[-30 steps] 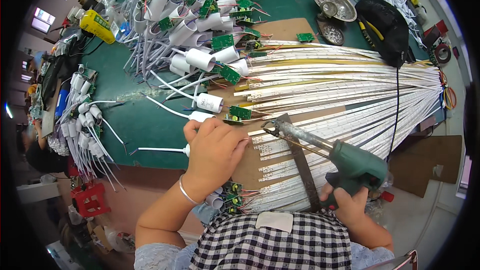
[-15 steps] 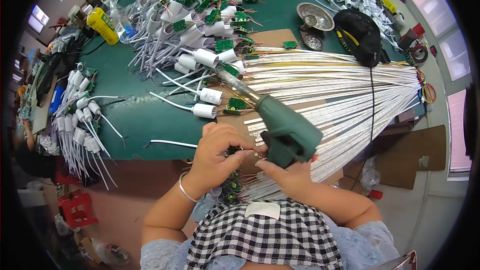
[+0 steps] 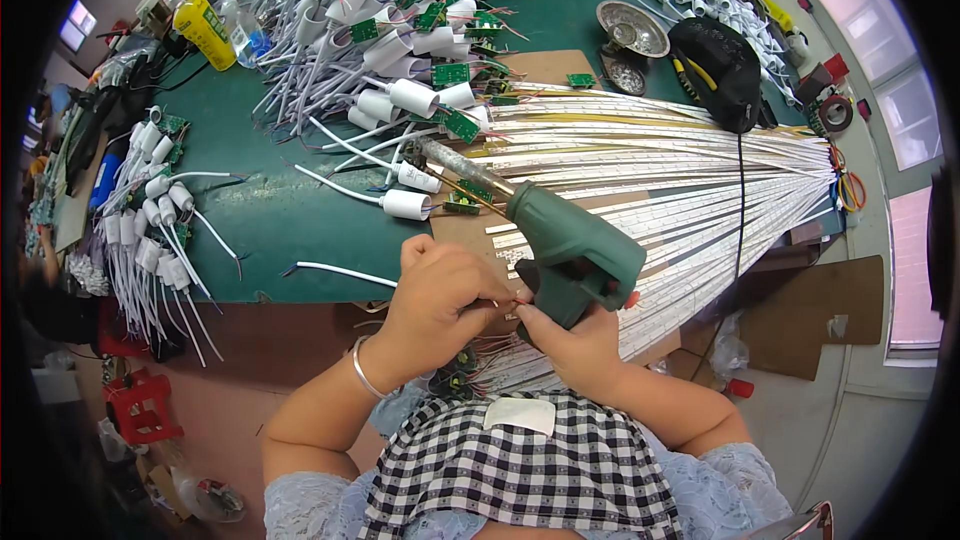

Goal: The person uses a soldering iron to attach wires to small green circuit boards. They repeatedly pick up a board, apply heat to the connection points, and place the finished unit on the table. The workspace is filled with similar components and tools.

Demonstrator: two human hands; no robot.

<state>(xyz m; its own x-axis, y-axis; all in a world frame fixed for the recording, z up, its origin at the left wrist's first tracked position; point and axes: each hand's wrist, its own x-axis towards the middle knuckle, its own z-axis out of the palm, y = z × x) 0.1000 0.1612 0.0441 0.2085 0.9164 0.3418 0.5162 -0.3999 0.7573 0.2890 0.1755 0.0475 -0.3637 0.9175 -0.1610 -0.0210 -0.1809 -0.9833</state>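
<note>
Both hands closed: right hand [image 3: 580, 340] grips green soldering gun [image 3: 570, 245], left hand [image 3: 445, 300] pinches wire.

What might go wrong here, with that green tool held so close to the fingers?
The green soldering gun sits in the right hand, with the left hand touching it; fingers could slip toward its metal barrel. Its tip points into the white capped wires and small green circuit boards, which it might scorch. Its black cord could snag the white strips.

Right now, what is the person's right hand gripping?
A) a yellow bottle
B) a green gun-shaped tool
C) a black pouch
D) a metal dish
B: the right hand wraps the handle of the green gun-shaped tool, whose metal tip points at the small circuit boards.
</note>
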